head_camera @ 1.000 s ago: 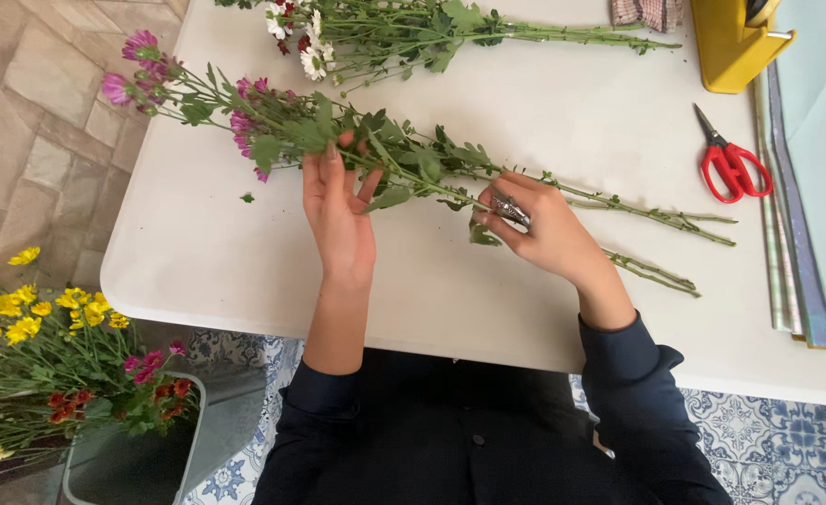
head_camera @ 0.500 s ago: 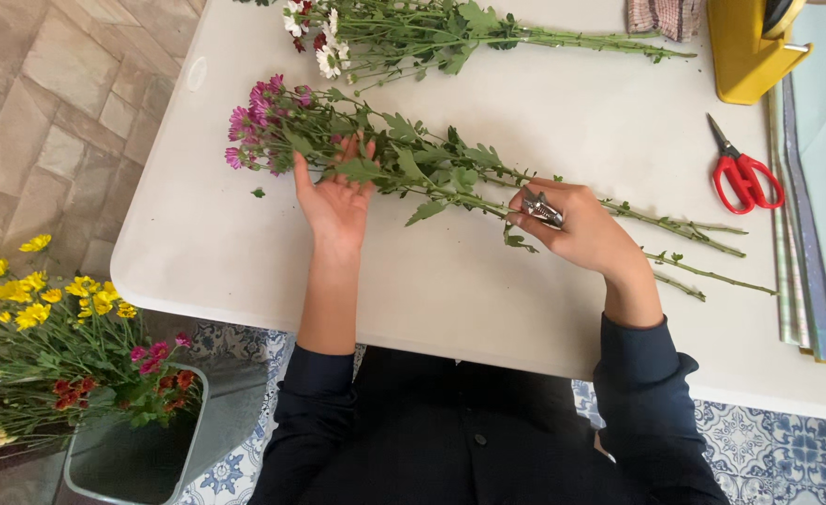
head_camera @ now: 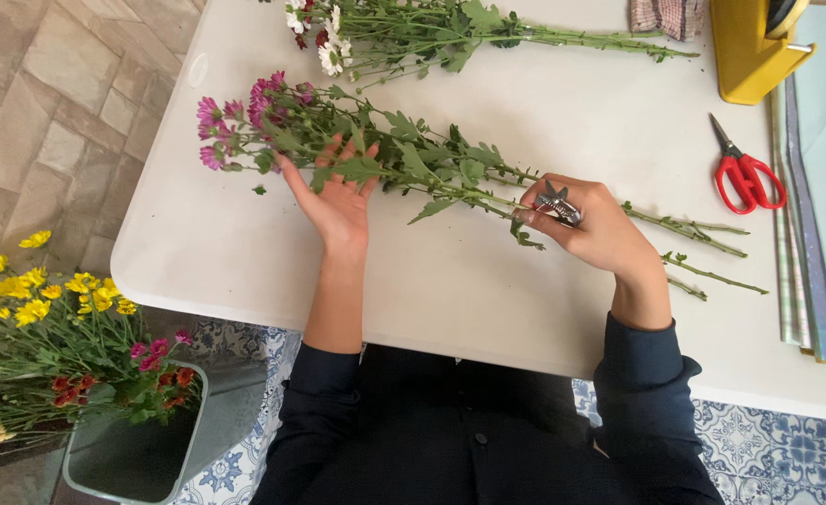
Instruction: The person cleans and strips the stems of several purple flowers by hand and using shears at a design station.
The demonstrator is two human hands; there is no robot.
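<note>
Head view: the left hand (head_camera: 338, 201) lies open, palm up, under the leafy purple-flowered stems (head_camera: 385, 164) near the white counter's (head_camera: 450, 281) left edge, supporting the blooms, while the right hand (head_camera: 591, 224) pinches the stems with a small metal tool (head_camera: 556, 203), steadying them.

your hands rest on purple flowers (head_camera: 245, 117) with green stems. the table (head_camera: 488, 281) is white, the scissors (head_camera: 748, 173) red, the box (head_camera: 754, 47) yellow, your sleeves (head_camera: 652, 393) dark navy.
</note>
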